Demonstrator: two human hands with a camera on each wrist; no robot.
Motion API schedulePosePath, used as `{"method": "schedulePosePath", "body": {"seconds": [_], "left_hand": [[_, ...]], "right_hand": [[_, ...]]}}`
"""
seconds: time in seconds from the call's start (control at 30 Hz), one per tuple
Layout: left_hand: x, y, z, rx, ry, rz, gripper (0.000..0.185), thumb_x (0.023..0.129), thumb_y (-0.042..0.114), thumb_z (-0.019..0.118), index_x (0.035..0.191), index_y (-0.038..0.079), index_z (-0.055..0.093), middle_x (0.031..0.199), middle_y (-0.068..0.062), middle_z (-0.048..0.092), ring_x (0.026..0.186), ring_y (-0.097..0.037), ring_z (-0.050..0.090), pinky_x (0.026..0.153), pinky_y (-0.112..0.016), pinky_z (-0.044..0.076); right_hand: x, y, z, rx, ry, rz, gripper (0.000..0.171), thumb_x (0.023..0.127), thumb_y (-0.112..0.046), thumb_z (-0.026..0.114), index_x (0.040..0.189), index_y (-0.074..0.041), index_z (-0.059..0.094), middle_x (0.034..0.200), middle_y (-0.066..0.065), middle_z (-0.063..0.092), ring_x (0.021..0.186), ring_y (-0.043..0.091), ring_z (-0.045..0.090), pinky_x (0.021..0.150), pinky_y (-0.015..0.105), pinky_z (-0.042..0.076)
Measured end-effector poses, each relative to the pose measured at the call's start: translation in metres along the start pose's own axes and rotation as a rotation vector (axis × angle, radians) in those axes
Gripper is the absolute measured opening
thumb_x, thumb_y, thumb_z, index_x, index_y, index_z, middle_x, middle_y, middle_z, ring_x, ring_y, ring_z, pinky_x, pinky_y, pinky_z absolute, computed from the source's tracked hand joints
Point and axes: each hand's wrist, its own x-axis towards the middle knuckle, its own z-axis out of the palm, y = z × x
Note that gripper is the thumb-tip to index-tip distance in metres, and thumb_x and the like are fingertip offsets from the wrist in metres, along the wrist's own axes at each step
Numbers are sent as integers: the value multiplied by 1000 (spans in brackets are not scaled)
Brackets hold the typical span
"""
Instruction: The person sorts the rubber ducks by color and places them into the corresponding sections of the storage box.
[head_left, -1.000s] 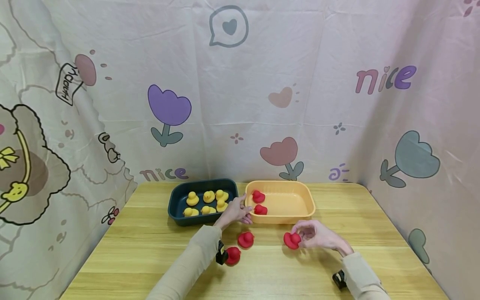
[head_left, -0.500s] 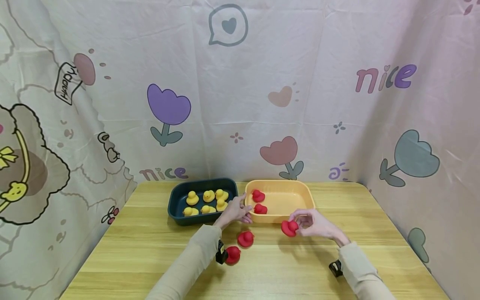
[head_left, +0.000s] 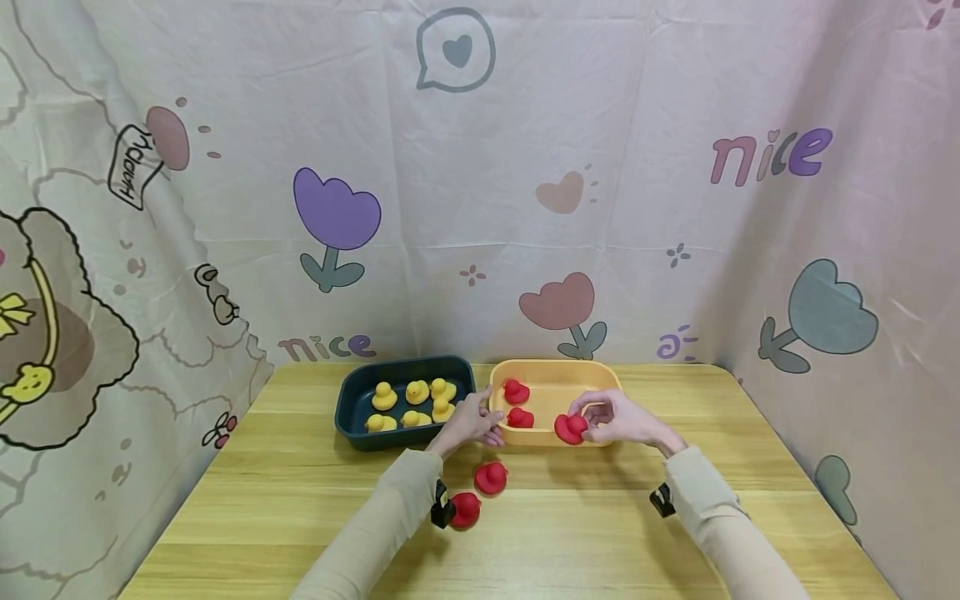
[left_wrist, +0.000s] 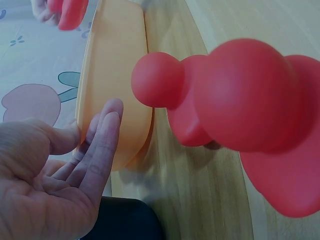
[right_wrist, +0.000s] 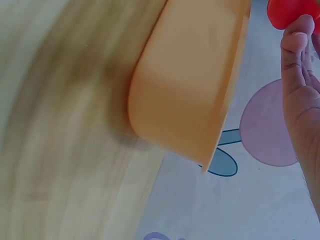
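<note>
In the head view, my left hand (head_left: 467, 423) holds the near left corner of a yellow-orange plastic bin (head_left: 618, 404). Its thumb lies at the rim and its fingers lie along the outer wall (left_wrist: 120, 65). My right hand (head_left: 626, 418) pinches a red rubber duck (head_left: 570, 428) between thumb and fingertips, over the bin's front rim. The right wrist view shows part of that duck (right_wrist: 290, 11) above the fingers. Inside the bin, at its left end, sit a red duck (head_left: 516, 392) and another red duck (head_left: 520, 418).
A dark blue bin (head_left: 352, 437) with several yellow ducks (head_left: 384, 397) stands left of the yellow-orange bin. One red duck (head_left: 491, 478) and another red duck (head_left: 466, 510) lie on the wooden table (head_left: 247, 500) beside my left forearm. A printed curtain (head_left: 465, 167) hangs behind.
My right hand has carried the red duck up and forward, from over the table to the bin's front rim. My left hand has stayed at the bin's corner.
</note>
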Motion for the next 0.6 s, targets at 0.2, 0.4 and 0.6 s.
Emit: {"method": "schedulePosePath", "body": {"seconds": [0.2,0.4,0.6], "left_hand": [[0,0,0,-1,1,-2,66,90,13,51,144,10,13,75,-18,64,70,-37,66,69,-45,55],[0,0,0,-5,2,-11,65,90,13,51,144,9,13,75,-19,63,66,-32,67,67,-42,56],[0,0,0,-2,5,-6,67,89,14,52,144,10,13,76,-19,63,66,-32,67,67,-44,55]], "right_hand": [[20,6,-9,18,44,44,30,74,2,65,102,1,58,96,22,59,74,16,59,66,23,54],[38,12,-12,18,114,90,33,72,2,67,103,3,59,100,24,59,78,20,61,70,22,55],[51,22,-16,-42,184,192,34,70,-1,70,102,-1,61,100,19,60,78,20,61,70,21,54]]}}
